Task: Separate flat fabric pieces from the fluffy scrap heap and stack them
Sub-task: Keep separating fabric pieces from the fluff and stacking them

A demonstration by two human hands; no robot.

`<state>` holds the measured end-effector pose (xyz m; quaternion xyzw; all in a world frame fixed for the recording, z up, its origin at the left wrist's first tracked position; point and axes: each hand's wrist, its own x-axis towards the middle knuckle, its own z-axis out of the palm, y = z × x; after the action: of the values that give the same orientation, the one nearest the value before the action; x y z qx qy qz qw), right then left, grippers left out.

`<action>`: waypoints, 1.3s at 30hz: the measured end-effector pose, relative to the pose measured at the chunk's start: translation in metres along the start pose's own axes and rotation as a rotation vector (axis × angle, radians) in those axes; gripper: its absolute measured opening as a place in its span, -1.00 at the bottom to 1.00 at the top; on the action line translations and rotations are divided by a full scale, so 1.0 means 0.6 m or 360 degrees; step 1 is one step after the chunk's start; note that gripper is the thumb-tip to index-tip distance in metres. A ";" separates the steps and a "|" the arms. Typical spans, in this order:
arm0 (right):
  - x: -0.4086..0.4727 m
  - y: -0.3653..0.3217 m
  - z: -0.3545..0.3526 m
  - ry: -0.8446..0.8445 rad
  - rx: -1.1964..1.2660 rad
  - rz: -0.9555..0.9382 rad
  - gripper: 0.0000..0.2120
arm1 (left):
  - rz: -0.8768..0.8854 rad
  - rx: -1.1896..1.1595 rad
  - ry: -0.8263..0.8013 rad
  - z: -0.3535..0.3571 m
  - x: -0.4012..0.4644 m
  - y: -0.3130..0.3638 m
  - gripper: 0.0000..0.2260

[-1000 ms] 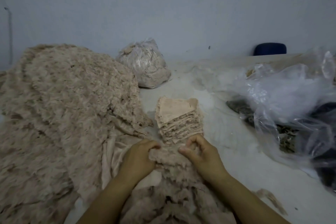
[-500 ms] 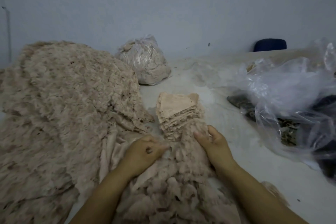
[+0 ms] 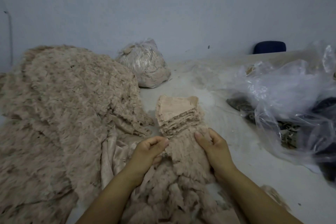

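A neat stack of flat pieces point(image 3: 177, 114) stood mid-counter; both hands, left hand point(image 3: 149, 152) and right hand point(image 3: 213, 149), pinched a fluffy piece point(image 3: 185, 149); the large scrap heap point(image 3: 63, 114) at left remained unsorted.

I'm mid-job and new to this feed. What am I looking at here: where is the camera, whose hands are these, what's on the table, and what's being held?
The one view comes from a camera worn on a person's head, looking down at their bare hands. No machine is involved. The left hand and right hand each grip an edge of one fluffy beige fabric piece, held just in front of a neat stack of flat pieces. A large fluffy scrap heap fills the left of the table. Behind sits a tied bag of scraps; loose clear plastic bags lie on the right.
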<state>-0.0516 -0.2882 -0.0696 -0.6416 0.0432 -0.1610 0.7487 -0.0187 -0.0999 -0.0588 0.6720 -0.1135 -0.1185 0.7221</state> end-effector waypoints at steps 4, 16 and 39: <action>-0.006 -0.002 0.005 -0.0184 0.0095 -0.0111 -0.78 | -0.0217 -0.0294 0.0004 -0.001 0.004 0.002 -0.67; -0.003 -0.002 0.001 0.0270 -0.0535 -0.0499 -0.58 | 0.0039 -0.0032 0.0095 -0.003 0.009 -0.004 -0.85; -0.011 0.007 0.016 0.0054 0.0328 0.0242 -0.82 | 0.0197 0.0467 -0.0087 0.007 -0.002 0.004 -0.63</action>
<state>-0.0545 -0.2764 -0.0730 -0.5533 0.0878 -0.1182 0.8199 -0.0211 -0.1032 -0.0559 0.7586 -0.1903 -0.0741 0.6188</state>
